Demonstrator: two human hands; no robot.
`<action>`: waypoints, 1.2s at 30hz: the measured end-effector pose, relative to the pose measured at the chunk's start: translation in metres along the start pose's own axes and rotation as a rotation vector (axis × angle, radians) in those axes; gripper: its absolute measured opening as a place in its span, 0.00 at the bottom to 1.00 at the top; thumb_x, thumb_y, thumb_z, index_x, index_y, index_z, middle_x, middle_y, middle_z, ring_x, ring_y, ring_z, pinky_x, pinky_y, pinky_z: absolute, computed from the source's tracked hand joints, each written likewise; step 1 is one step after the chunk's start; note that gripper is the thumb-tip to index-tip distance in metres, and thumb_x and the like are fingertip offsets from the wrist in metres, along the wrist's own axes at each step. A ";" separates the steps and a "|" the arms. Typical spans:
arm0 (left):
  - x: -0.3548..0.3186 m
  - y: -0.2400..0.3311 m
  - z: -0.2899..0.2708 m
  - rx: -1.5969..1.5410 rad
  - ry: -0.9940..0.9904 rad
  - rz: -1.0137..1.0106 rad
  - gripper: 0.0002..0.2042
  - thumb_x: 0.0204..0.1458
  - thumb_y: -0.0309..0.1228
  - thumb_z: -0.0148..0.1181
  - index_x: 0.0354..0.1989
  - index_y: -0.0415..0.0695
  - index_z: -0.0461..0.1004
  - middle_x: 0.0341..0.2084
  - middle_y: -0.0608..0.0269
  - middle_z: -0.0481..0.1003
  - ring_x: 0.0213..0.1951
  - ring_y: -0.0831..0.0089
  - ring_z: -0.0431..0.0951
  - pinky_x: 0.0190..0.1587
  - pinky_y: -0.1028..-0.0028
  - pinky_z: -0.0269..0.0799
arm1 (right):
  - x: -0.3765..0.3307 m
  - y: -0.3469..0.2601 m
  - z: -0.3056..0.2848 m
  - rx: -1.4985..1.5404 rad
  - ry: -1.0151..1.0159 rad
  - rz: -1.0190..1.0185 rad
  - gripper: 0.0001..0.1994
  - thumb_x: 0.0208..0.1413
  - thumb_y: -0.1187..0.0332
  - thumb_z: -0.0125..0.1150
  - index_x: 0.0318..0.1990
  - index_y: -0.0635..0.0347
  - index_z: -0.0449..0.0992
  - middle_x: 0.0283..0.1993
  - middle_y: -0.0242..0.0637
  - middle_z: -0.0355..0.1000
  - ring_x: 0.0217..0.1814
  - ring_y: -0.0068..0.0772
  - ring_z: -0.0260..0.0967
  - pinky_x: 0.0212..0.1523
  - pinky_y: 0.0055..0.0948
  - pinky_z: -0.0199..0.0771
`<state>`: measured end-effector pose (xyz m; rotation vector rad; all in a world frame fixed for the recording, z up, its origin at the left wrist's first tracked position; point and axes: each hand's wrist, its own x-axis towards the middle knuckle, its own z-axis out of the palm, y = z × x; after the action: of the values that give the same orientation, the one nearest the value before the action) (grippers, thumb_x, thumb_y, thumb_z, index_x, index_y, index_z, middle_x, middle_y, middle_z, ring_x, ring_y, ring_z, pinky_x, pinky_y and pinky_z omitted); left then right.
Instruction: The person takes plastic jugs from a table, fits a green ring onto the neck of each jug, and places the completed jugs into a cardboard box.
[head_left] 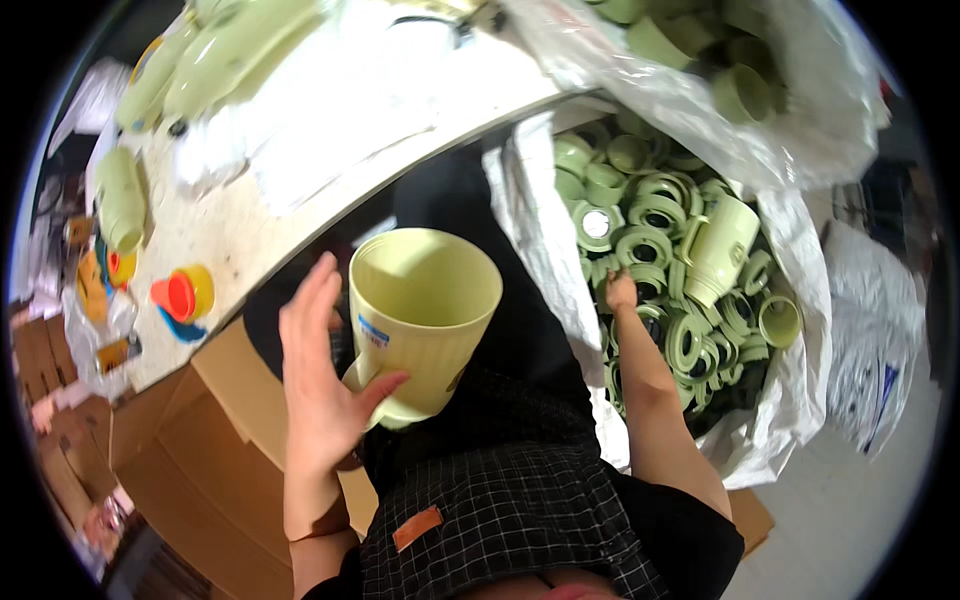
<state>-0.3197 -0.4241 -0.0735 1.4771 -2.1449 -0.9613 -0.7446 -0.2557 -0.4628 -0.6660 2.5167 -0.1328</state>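
Observation:
A pale green plastic jug body [425,345] hangs in front of me, its wide round mouth facing up and a small blue label on its side. My left hand [325,375] supports it at the handle side, thumb across the handle and fingers stretched up beside the wall. Down to the right, my right hand [621,290] reaches into a white woven sack [780,430] of loose green plastic parts. Its fingers are curled among green rings [645,247], and whatever they grip is hidden. Another green jug [722,250] with a handle lies on top of the parts.
A white worktable [300,225] holds green bottle-shaped pieces [122,200], clear plastic wrapping and a red-and-yellow cup [185,292]. A clear bag [820,130] of green cups stands behind the sack. Cardboard [200,460] lies at the lower left, a plastic-wrapped bundle [870,340] at the far right.

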 end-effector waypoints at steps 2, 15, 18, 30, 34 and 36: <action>-0.032 -0.005 0.008 -0.049 -0.034 -0.148 0.39 0.43 0.21 0.67 0.68 0.40 0.59 0.63 0.48 0.63 0.64 0.54 0.66 0.64 0.62 0.61 | -0.001 -0.005 0.002 0.002 -0.020 -0.002 0.27 0.61 0.53 0.56 0.58 0.68 0.70 0.52 0.60 0.74 0.55 0.60 0.72 0.56 0.49 0.71; -0.055 -0.062 0.030 -0.523 -0.028 0.086 0.18 0.60 0.25 0.51 0.59 0.38 0.68 0.61 0.43 0.70 0.59 0.51 0.74 0.60 0.64 0.69 | -0.202 -0.273 -0.221 0.591 -0.209 -1.623 0.27 0.45 0.60 0.73 0.52 0.65 0.78 0.37 0.35 0.68 0.41 0.35 0.66 0.44 0.32 0.69; -0.065 -0.067 0.024 -0.562 -0.003 0.049 0.19 0.56 0.19 0.51 0.58 0.38 0.69 0.61 0.43 0.70 0.60 0.51 0.74 0.60 0.64 0.69 | -0.225 -0.281 -0.210 0.442 -0.317 -1.724 0.31 0.42 0.52 0.72 0.51 0.63 0.79 0.32 0.34 0.64 0.34 0.37 0.64 0.37 0.34 0.66; -0.097 -0.032 0.040 -0.189 -0.005 0.021 0.33 0.46 0.34 0.70 0.62 0.43 0.63 0.70 0.46 0.55 0.47 0.47 0.79 0.45 0.60 0.78 | -0.263 -0.279 -0.215 0.380 -0.356 -1.277 0.23 0.59 0.62 0.61 0.57 0.68 0.75 0.34 0.39 0.65 0.37 0.35 0.63 0.41 0.32 0.65; -0.093 -0.051 0.033 -0.275 -0.003 0.033 0.32 0.49 0.35 0.67 0.63 0.43 0.62 0.66 0.46 0.62 0.44 0.48 0.80 0.44 0.61 0.78 | -0.278 -0.298 -0.223 0.163 -0.293 -1.412 0.27 0.58 0.55 0.60 0.59 0.67 0.73 0.31 0.41 0.62 0.34 0.41 0.63 0.39 0.35 0.66; -0.081 -0.112 0.028 -0.492 0.078 0.114 0.31 0.53 0.36 0.65 0.64 0.41 0.61 0.56 0.45 0.73 0.45 0.50 0.81 0.45 0.61 0.78 | -0.289 -0.290 -0.235 0.010 -0.203 -1.713 0.32 0.55 0.48 0.60 0.59 0.67 0.73 0.31 0.43 0.62 0.34 0.49 0.63 0.38 0.40 0.67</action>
<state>-0.2310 -0.3655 -0.1654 1.1185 -1.7467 -1.2522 -0.5267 -0.3784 -0.0617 -2.3952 1.0964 -0.5899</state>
